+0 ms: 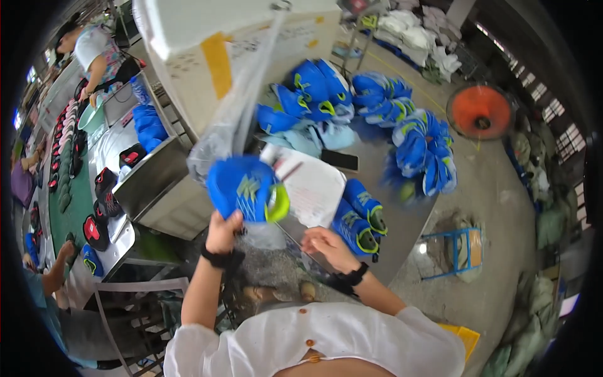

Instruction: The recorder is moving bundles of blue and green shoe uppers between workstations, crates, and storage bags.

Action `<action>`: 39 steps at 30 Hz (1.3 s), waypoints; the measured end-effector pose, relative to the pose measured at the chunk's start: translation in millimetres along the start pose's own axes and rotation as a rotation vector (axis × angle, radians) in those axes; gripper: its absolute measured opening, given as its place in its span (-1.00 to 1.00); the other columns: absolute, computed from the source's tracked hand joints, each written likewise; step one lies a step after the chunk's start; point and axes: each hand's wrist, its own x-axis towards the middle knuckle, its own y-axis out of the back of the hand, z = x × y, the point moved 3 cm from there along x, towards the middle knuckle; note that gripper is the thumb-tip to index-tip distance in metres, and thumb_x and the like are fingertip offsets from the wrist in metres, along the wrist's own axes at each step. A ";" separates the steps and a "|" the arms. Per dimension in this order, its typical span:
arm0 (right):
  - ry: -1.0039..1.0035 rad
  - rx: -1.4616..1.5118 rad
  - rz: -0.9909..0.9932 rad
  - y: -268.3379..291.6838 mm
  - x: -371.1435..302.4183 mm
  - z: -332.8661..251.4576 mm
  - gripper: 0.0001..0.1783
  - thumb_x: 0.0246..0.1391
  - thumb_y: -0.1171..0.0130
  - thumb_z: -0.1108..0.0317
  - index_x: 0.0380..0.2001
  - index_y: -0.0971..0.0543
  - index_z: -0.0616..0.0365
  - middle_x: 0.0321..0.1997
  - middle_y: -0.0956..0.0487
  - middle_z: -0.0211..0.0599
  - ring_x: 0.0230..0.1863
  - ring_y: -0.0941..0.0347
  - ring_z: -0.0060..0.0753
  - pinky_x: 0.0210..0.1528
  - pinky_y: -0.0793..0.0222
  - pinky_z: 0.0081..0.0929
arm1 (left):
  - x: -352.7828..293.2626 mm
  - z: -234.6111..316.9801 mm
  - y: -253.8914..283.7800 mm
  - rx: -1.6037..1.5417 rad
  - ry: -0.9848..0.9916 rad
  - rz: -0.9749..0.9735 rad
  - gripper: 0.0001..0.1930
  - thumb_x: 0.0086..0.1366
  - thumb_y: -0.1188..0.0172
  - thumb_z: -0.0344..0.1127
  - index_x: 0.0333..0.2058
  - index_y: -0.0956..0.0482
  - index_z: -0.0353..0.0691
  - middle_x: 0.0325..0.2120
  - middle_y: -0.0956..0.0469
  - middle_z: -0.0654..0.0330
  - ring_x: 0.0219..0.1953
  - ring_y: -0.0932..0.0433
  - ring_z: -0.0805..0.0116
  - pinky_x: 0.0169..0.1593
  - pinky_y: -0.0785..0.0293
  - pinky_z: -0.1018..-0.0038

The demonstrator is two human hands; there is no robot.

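My left hand [224,231] is closed on a blue shoe upper [242,188] with a yellow-green collar, held up over the table's near left edge. My right hand [326,246] hovers at the near edge of the white sheet [314,188], its fingers loosely bent and apart, with nothing visible in them. Just right of that hand, a pair of blue shoe uppers [357,220] lies on the grey table [402,235]. Farther back on the tabletop are a pile of blue uppers [314,88] and several bundles of them [418,147].
A dark phone [340,161] lies behind the sheet. Clear plastic [223,135] hangs from a large pale box [182,63]. At left, a green conveyor [75,207] carries shoe parts, with other people beside it. An orange round fan [481,112] and a blue-framed stool [452,251] stand right.
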 end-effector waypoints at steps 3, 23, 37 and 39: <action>-0.052 0.033 0.155 49.5 -77.9 -2.5 -0.72 0.15 0.07 0.37 -0.08 -0.35 0.22 -0.25 -0.48 -0.29 -0.21 -0.45 -0.47 -0.16 -0.36 -0.56 | 53.2 5.4 -42.1 -0.160 0.016 0.111 -0.86 0.25 -0.02 -0.31 -0.30 -0.35 -0.24 -0.54 -0.37 0.32 -0.59 -0.27 0.58 -0.60 -0.10 0.68; -0.174 -0.390 0.467 209.8 -179.0 57.4 -0.78 0.06 -0.02 0.37 -0.20 -0.42 0.20 -0.35 -0.51 -0.34 -0.34 -0.45 -0.56 -0.28 -0.37 -0.59 | 18.3 -53.3 -166.6 -0.151 0.186 0.186 -0.74 0.27 0.10 -0.27 -0.60 -0.30 -0.13 -0.79 -0.10 0.46 -0.78 -0.02 0.68 -0.73 0.16 0.66; -0.330 -0.847 0.393 421.1 -394.9 104.9 -0.56 -0.06 -0.12 0.24 -0.08 -0.40 0.18 -0.33 -0.54 -0.14 -0.28 -0.47 -0.26 -0.25 -0.37 -0.39 | -50.0 -198.1 -446.2 0.364 0.262 -0.060 -0.75 0.17 -0.13 -0.18 -0.49 -0.43 -0.27 -0.70 -0.31 0.36 -0.66 -0.28 0.54 -0.57 -0.16 0.59; -0.379 -0.871 0.515 474.1 -422.2 89.7 -0.55 -0.07 -0.11 0.24 -0.08 -0.40 0.18 -0.35 -0.54 -0.11 -0.29 -0.48 -0.19 -0.26 -0.37 -0.36 | -17.7 -197.2 -499.1 0.597 0.127 -0.103 -0.71 0.15 -0.16 -0.17 -0.39 -0.47 -0.34 -0.64 -0.40 0.30 -0.58 -0.38 0.47 -0.48 -0.30 0.55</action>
